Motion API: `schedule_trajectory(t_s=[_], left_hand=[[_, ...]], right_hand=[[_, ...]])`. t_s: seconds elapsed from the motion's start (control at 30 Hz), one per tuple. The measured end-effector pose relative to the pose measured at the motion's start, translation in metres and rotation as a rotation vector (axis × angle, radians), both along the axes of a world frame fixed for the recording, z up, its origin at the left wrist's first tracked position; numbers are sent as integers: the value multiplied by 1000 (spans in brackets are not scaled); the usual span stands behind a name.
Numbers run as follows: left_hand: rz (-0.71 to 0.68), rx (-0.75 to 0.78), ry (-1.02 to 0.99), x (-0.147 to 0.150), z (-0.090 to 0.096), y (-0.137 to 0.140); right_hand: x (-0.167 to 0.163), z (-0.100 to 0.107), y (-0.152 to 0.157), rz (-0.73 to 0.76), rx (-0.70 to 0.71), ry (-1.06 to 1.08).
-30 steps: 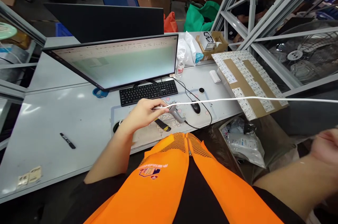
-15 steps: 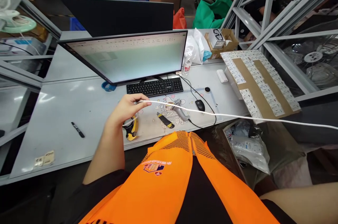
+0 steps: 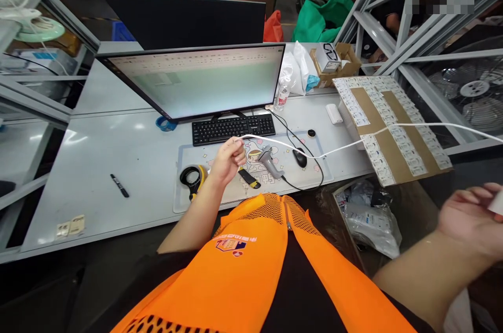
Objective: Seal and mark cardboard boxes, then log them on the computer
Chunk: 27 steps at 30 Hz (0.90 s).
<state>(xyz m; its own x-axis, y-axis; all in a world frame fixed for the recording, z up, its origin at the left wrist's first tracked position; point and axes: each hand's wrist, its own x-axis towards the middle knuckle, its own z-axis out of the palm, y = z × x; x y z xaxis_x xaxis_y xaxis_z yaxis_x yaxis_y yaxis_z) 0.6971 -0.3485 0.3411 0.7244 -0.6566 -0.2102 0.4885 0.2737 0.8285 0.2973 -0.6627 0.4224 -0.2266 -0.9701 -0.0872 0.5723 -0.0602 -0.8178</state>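
My left hand (image 3: 228,161) is closed over the mouse mat, its fingertips pinching one end of a thin white cable (image 3: 432,124). From there the cable sags past the mouse, rises across the cardboard box and leaves the view at the right edge. At the far right, my right hand (image 3: 467,218) has its fingers curled about a white object (image 3: 497,204), which the frame edge mostly cuts off; its kind does not show. Near my left hand lie a yellow-and-black utility knife (image 3: 249,178), a grey barcode scanner (image 3: 269,163) and a black-and-yellow tape dispenser (image 3: 192,178).
A monitor (image 3: 204,84) and keyboard (image 3: 233,129) stand behind my left hand. The mouse (image 3: 299,157) is beside the scanner. A label-covered cardboard box (image 3: 377,108) overhangs the table's right side. Below it is a bin holding plastic bags (image 3: 367,220). A marker (image 3: 119,185) lies left.
My left hand has moved right and its fingers have curled in. My right hand has come into view at the right with the white object. The cable has gone from nearly straight to slack and wavy.
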Motion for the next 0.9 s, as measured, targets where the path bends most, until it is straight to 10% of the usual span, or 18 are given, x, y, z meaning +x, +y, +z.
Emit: schedule_trajectory(t_s=[0.1, 0.47, 0.7, 0.9], left_hand=[[12, -33, -53, -8, 2, -9], [12, 37, -881, -23, -5, -22], [-298, 36, -565, -48, -22, -34], [-130, -94, -108, -73, -30, -46]], right_hand=[[27, -17, 6, 218, -198, 76], [114, -37, 108, 1007, -114, 232], [133, -56, 135, 1372, -52, 231], [143, -76, 151, 1573, -24, 391]])
